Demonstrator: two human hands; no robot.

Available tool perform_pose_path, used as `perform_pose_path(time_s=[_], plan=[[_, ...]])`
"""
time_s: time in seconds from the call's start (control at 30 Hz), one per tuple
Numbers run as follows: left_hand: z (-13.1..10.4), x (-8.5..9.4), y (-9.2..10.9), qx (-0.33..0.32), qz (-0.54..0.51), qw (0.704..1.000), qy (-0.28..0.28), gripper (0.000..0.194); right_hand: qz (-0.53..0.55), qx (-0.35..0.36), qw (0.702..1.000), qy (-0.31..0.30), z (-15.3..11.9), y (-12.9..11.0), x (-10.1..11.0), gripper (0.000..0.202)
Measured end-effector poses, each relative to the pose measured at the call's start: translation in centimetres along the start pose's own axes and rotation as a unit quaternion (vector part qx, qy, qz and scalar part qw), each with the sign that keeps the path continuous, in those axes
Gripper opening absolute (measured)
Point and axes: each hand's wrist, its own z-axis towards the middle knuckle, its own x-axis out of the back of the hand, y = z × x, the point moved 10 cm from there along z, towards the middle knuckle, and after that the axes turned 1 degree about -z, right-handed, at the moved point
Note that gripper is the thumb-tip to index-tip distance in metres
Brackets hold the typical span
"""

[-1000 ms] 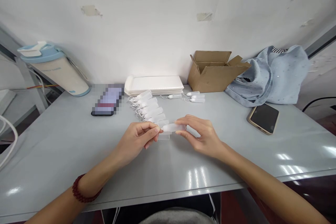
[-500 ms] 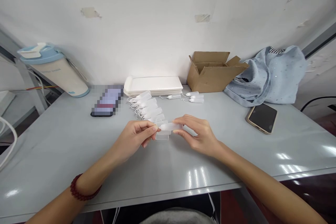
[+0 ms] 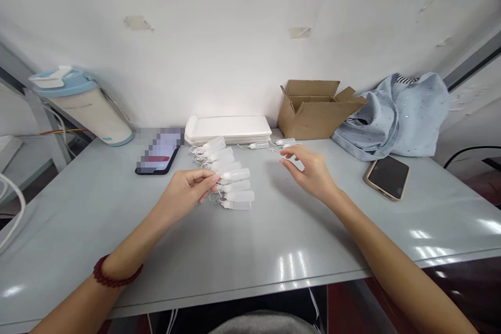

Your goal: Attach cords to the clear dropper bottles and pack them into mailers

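Note:
Several small translucent bottles with white strings lie in an overlapping row (image 3: 239,196) at the middle of the grey table. My left hand (image 3: 195,186) is at the row's left side, thumb and fingertips pinched together by the string end of one bottle (image 3: 237,174); what lies between the fingertips is too small to make out. To the right, my right hand (image 3: 309,169) hovers with thumb and index finger apart, holding nothing. Just beyond its fingertips are a few more bottles (image 3: 285,141), partly hidden by the hand. Another small bottle (image 3: 259,145) lies left of them.
A stack of white envelopes (image 3: 230,128) and an open cardboard box (image 3: 309,117) stand by the wall. A blue cloth bag (image 3: 418,115) and a phone (image 3: 388,177) are at right. On the left are another phone (image 3: 160,152) and a large tumbler (image 3: 92,109).
My right hand has let go of the bottle and moved right and slightly up, its fingers parting. My left hand has moved left, and the bottle from between the hands now lies in the row.

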Motion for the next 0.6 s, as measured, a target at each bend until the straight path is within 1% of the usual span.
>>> perform_pose_path(time_s=[0.13,0.27,0.37,0.5,0.6], plan=[[0.3,-0.1,-0.9,0.019,0.037,0.999,-0.023,0.034,-0.038,-0.009,0.999,0.001,0.2,2.1,0.0,0.01],[0.5,0.2,-1.5,0.03,0.055,0.998,-0.027,0.034,-0.074,-0.029,0.997,-0.023,0.2,4.0,-0.5,0.012],[0.4,0.5,-1.5,0.032,0.069,0.997,-0.024,0.034,-0.1,-0.056,0.992,-0.05,0.1,5.7,-1.2,0.015],[0.3,0.9,-0.9,0.008,0.093,0.996,-0.011,0.035,-0.12,-0.076,0.987,-0.071,-0.2,7.2,-1.9,0.017],[0.3,0.9,-0.2,-0.042,0.102,0.994,0.006,0.034,-0.129,-0.087,0.985,-0.08,-0.4,7.8,-2.2,0.018]])
